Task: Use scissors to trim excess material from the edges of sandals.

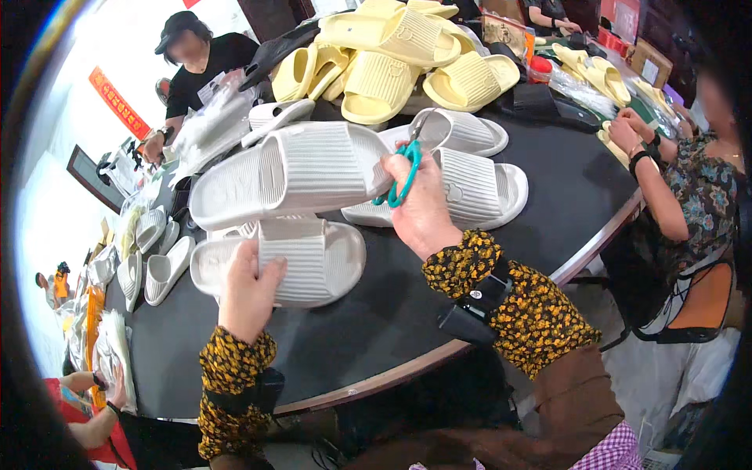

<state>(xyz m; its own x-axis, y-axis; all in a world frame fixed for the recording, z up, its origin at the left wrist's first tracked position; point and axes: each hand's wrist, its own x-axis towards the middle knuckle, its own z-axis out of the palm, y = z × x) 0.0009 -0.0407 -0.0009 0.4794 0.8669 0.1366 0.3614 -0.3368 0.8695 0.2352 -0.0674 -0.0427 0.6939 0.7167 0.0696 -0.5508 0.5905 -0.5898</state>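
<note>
Our left hand [249, 291] clamps a white ribbed foam slide sandal [313, 258] steady on the tabletop [407, 305]; right hand's [421, 205] fingers grip teal-handled scissors [406, 174] for trimming.

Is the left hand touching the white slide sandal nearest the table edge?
Touching. The head view shows the left hand lying on the near white slide sandal, fingers wrapped over its ribbed strap, no gap between them.

One pair of teal scissors [405, 174]
</note>
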